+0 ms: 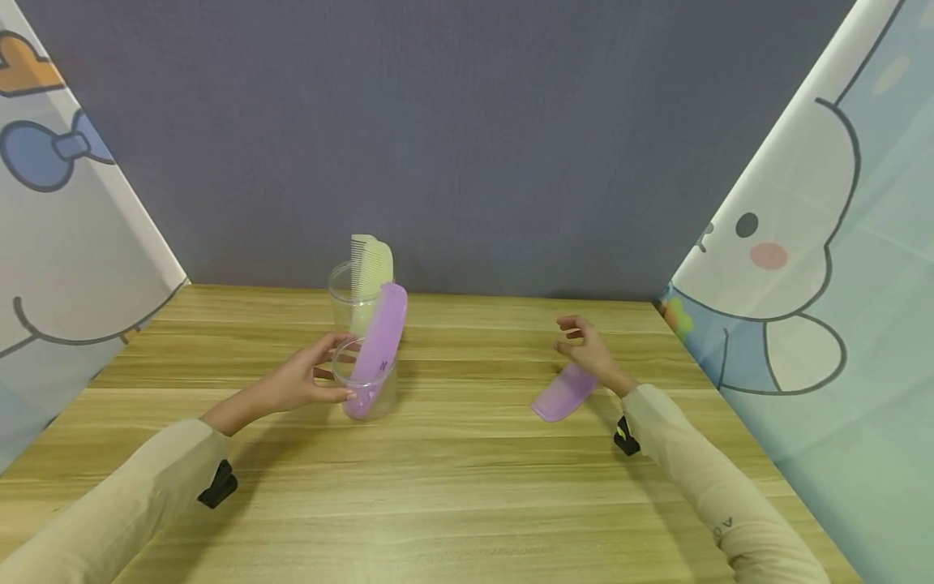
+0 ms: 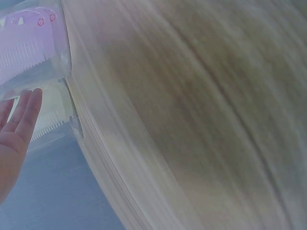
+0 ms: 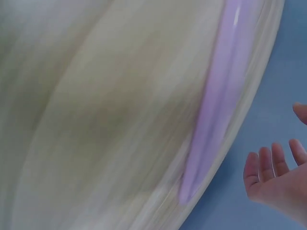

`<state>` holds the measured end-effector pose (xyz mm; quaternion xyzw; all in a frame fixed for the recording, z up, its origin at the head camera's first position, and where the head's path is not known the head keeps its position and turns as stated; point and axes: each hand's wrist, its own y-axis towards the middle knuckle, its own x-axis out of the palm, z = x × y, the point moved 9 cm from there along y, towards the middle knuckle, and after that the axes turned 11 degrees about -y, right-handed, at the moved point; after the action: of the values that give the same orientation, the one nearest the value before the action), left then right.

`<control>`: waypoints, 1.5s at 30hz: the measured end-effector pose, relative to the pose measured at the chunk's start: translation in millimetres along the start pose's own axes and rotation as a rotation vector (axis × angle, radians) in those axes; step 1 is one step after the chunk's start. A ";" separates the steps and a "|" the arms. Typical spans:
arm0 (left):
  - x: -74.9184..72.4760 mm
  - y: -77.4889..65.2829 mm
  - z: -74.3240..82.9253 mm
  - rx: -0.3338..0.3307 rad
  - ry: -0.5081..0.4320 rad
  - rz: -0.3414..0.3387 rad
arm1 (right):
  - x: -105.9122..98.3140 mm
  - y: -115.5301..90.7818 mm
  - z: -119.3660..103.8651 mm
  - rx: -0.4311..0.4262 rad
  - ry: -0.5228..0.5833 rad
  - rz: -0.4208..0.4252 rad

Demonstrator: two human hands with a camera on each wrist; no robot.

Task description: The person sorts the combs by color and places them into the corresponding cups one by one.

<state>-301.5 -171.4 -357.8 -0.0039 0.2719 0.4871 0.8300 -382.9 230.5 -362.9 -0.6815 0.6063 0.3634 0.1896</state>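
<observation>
My left hand [image 1: 310, 381] holds the side of the front clear plastic cup [image 1: 390, 397], thumb in front and fingers toward the back. A purple comb [image 1: 385, 328] leans in this cup, its end above the rim. Pale yellow combs [image 1: 374, 264] stand in a second clear cup [image 1: 337, 302] just behind. Another purple comb [image 1: 562, 395] lies on the table at the right. My right hand [image 1: 589, 349] hovers over its far end, fingers loosely bent and nothing between them. The right wrist view shows this hand [image 3: 280, 179] apart from the purple comb [image 3: 216, 110].
The wooden table [image 1: 452, 487] runs back to a dark grey panel [image 1: 438, 146]. Cartoon-printed sheets flank it on the left [image 1: 66, 243] and right [image 1: 839, 341]. Both wrists carry black straps.
</observation>
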 end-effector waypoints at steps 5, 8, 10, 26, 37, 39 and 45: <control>-0.1 -0.4 0.6 0.002 -0.003 -0.007 | -9.4 -4.0 16.7 0.025 -0.031 -0.034; -0.2 -0.9 0.9 0.002 -0.007 -0.008 | -13.9 -5.4 27.8 0.046 -0.057 -0.058; -0.3 -1.2 0.8 -0.001 -0.009 -0.008 | -16.5 -6.1 34.7 0.059 -0.070 -0.069; 0.2 -1.1 4.2 0.008 0.005 -0.007 | -17.6 -9.9 61.5 0.050 -0.186 -0.145; 1.0 -1.2 3.5 0.006 0.001 -0.012 | -13.6 -12.8 62.8 0.044 -0.237 -0.180; 1.2 -1.1 3.5 0.009 0.008 -0.013 | -13.6 -12.9 61.2 0.038 -0.247 -0.181; 1.0 -1.0 4.4 0.014 0.021 -0.012 | -14.8 -11.6 56.1 0.025 -0.275 -0.178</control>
<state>-298.4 -169.9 -354.7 -0.0049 0.2841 0.4802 0.8299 -386.6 282.2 -391.6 -0.6740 0.5162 0.4273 0.3108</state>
